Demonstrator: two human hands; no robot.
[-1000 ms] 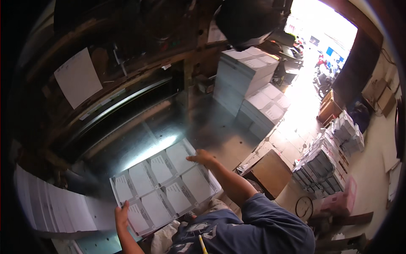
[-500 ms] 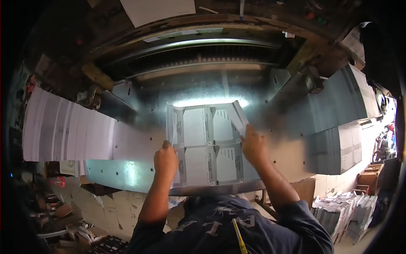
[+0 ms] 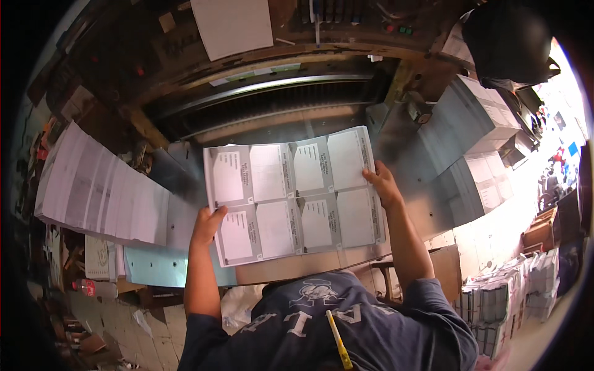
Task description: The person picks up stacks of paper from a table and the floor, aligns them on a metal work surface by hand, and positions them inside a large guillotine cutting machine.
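Note:
Between my hands is a batch of printed sheets (image 3: 318,204), white panels on grey, spread out flat and slightly tilted over the metal table (image 3: 288,272). My left hand (image 3: 207,226) grips its left edge, thumb on top and fingers mostly hidden underneath. At the right edge, my right hand (image 3: 385,183) pinches the sheets the same way, higher up than the left. How many sheets lie in the batch I cannot tell. Beyond it, the dark slot of a cutting machine (image 3: 284,102) runs across the table's back.
A tall pile of white paper (image 3: 105,188) stands on the left. To the right are two printed stacks, a far one (image 3: 473,114) and a nearer one (image 3: 476,185). Bundled papers (image 3: 495,303) sit low at the right. A bottle (image 3: 94,287) lies at the lower left.
The sheets, curled up at both sides before, are now opened out flat and turned slightly. My hands have moved apart, the left one outward to the left, the right one slightly right.

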